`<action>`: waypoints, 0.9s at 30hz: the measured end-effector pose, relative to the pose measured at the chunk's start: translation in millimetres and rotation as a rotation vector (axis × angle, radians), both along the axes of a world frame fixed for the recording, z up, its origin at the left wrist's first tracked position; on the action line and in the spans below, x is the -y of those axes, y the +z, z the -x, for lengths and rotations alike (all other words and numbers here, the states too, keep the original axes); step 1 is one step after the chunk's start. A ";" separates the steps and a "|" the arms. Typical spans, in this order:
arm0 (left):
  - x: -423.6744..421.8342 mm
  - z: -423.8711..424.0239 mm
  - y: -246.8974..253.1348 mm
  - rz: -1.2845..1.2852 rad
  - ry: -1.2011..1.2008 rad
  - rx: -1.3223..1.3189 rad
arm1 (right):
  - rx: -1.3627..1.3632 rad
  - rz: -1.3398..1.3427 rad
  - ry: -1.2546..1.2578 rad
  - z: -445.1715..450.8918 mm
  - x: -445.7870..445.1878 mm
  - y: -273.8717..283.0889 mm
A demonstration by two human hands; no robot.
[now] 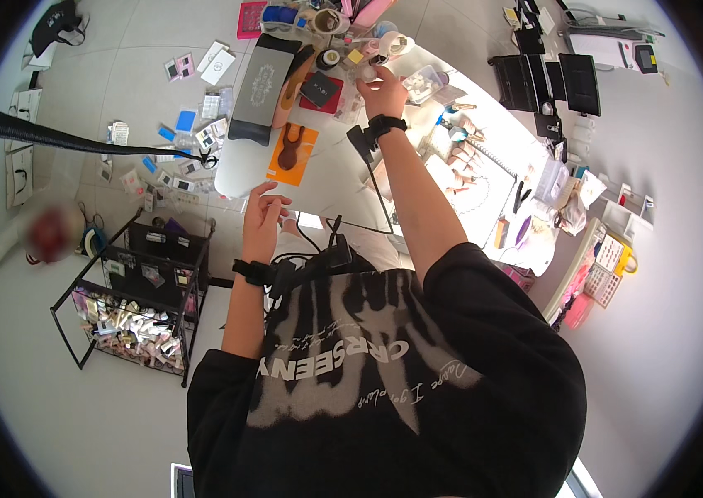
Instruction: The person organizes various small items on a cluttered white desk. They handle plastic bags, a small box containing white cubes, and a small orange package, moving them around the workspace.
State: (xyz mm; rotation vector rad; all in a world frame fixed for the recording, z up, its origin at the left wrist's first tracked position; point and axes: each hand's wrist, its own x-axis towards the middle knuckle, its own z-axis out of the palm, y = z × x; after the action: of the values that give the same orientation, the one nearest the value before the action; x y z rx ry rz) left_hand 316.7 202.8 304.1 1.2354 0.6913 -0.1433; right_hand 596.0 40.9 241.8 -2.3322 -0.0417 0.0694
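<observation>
My right hand (387, 91) reaches to the far side of the white marbled table (332, 183). Its thumb and fingers are around a small round translucent container (366, 73); whether they grip it I cannot tell. Beside that hand lies a clear plastic box (423, 84) with small pale pieces inside. My left hand (262, 215) is at the table's near edge, fingers loosely bent and apart, holding nothing. Beyond it lies an orange card (301, 165) with a dark brown, long-pronged item (289, 149) on it. A small black box (319, 89) rests on a red pad (331, 107).
A grey padded armrest (261, 87) stands at the table's left side. Under bright light at right lies a spiral-bound pad (487, 187) among small items. Left of the table are a black wire cart (158, 299) and small packets (183, 185) on the floor. A cable (379, 199) hangs from my right wrist.
</observation>
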 end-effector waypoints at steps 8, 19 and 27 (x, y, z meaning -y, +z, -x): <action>-2.9 1.2 -7.8 -0.012 -0.039 -0.002 | -0.059 -0.082 -0.054 -0.3 1.9 -6.4; -5.5 -11.6 0.2 -0.057 -0.065 0.028 | -0.133 -0.052 -0.027 6.4 -3.8 33.8; 0.4 -23.1 4.1 -0.020 -0.118 0.022 | 0.186 0.227 0.120 2.2 63.7 33.7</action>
State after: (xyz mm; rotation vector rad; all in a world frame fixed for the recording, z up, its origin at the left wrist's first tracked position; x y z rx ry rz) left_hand 339.9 202.4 308.1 1.2961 0.6020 -0.2207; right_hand 593.8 -22.8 275.5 -2.5552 -0.2794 -0.0880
